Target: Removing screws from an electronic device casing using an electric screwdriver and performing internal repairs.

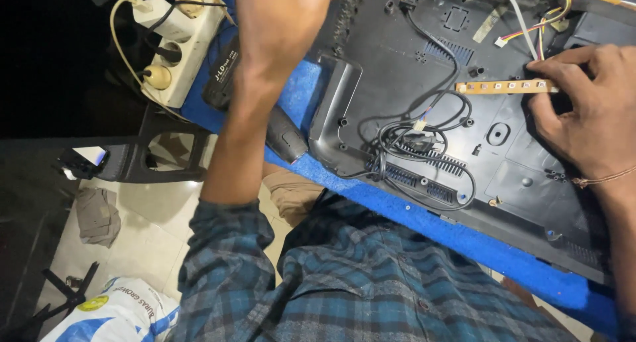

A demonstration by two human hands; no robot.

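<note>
A black plastic back shell of a flat screen [424,77] lies open on a blue mat [490,249]. My right hand [586,107] pinches a narrow yellow strip of small lights [507,87] against the shell at the right. My left hand [278,17] is raised at the top edge, closed around something pale that is mostly out of view. A loose black cable [424,146] coils in the shell's middle.
A white power strip [175,47] with plugs sits at the upper left beside a black cordless tool [285,136]. Coloured wires [546,14] run at the top right. Below are a tiled floor, a grey rag [96,213] and a printed sack [116,312].
</note>
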